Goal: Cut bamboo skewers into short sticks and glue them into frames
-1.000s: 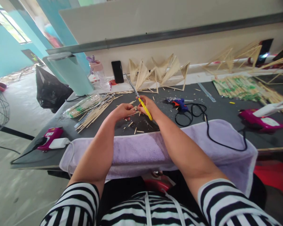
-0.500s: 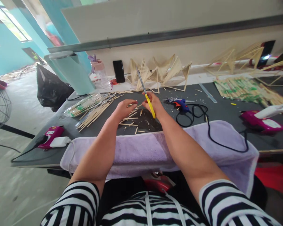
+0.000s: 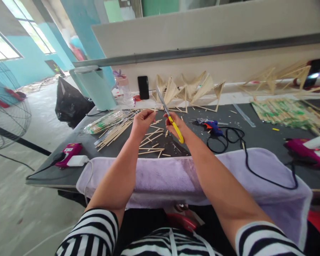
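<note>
My right hand (image 3: 177, 126) is closed around a yellow-handled cutting tool (image 3: 176, 131), whose long grey blade points up and away; whether it is scissors or a knife I cannot tell. To its left, my left hand (image 3: 142, 122) has its fingers drawn together in a pinch, and what they hold, if anything, is too small to make out. Short cut bamboo sticks (image 3: 152, 148) lie scattered on the dark table below both hands. Longer sticks (image 3: 114, 133) spread out left of my left hand, beside a plastic-wrapped stick pack (image 3: 102, 121).
A blue glue gun (image 3: 214, 128) with a black cord lies to the right. Stick models (image 3: 200, 89) stand along the wall, near a phone (image 3: 143, 87), a bottle (image 3: 123, 87) and a pale blue jug (image 3: 96, 87). A purple towel (image 3: 160, 177) covers the table's front edge.
The view has shifted, so the scene sits lower and further right. My left hand's fingers, spread before, are now drawn together and bent. My right hand still holds the yellow-handled tool.
</note>
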The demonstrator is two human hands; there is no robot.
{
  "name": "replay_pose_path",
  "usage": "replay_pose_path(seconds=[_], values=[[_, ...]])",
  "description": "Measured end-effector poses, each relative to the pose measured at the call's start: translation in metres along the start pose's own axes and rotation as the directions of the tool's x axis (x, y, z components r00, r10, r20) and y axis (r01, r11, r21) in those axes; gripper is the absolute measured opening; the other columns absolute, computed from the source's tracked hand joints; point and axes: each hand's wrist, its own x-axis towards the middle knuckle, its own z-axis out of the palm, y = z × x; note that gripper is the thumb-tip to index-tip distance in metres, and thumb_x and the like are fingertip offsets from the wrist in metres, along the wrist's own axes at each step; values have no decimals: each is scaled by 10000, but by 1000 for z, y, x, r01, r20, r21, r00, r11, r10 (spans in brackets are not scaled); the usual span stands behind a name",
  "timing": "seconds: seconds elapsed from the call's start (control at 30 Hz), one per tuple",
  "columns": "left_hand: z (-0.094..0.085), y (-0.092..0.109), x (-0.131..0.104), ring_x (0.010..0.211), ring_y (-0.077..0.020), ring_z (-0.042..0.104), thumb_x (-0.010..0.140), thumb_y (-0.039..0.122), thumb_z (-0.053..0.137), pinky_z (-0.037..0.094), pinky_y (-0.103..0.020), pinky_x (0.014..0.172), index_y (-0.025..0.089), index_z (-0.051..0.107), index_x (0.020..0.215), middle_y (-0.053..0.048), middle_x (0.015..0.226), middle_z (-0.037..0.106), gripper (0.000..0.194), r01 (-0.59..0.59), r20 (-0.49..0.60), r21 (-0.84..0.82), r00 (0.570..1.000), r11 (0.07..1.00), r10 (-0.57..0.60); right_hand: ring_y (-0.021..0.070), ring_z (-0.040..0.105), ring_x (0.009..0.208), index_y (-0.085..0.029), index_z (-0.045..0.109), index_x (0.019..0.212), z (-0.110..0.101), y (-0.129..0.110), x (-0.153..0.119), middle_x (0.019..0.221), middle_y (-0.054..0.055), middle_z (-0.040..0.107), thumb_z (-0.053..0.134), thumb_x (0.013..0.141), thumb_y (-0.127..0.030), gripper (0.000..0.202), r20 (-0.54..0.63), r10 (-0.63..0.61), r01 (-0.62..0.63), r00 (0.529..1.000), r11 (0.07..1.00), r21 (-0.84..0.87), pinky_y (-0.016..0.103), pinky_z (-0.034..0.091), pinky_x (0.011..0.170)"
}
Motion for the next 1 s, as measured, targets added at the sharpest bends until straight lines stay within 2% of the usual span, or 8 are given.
replay_pose_path(seconds=[0.1,0.2,0.3,0.5,0.67,0.83,1.0], values=[[-5,0,2,429,-47,354,770,393,612,254,-202,434,157,681,827,26,539,560,252,25,-50,-121,998,992,-32,119,461,653,-223,445,1119,3,5,0,773,-36,463,468,587,-124,541,40,-64,69,997,988,-135,257,412,643],[-7,-2,3,413,-44,336,754,400,629,222,-204,417,158,675,820,30,516,544,255,41,-65,-191,996,981,-55,149,493,739,-192,446,1157,4,3,-1,846,-4,494,459,605,-137,555,95,-109,131,990,956,-264,293,426,720],[-9,-2,4,422,-47,349,753,396,628,222,-203,419,159,669,810,27,517,544,247,27,-67,-200,997,979,-41,186,509,823,-155,466,1158,1,-3,-3,910,40,527,459,625,-142,533,134,-124,166,983,909,-381,328,427,779],[-12,-3,5,452,-54,382,755,326,603,276,-197,448,164,607,697,31,515,522,172,21,-48,-141,998,990,-28,221,505,888,-150,473,1184,-1,-6,-3,977,75,560,492,635,-125,550,119,-165,203,979,789,-579,375,397,853],[-13,-4,5,460,-53,377,763,276,562,278,-193,456,162,556,623,29,525,513,181,-1,-39,-103,999,995,-4,237,507,949,-155,460,1224,-1,-7,-5,1023,86,564,506,665,-112,563,141,-146,203,979,745,-635,403,388,906],[-12,-6,5,440,-50,351,733,227,560,253,-195,440,163,552,644,31,521,524,110,35,-38,-124,998,992,-40,254,502,999,-170,440,1267,-2,-9,-7,1063,95,556,501,695,-103,579,141,-135,194,981,722,-664,425,397,909],[-13,-6,5,417,-38,296,736,229,555,211,-196,422,162,534,617,33,505,521,139,45,-26,-125,998,991,-49,242,502,982,-185,448,1250,-2,-8,-6,1045,81,554,506,695,-94,565,150,-141,205,979,742,-638,424,397,912]])
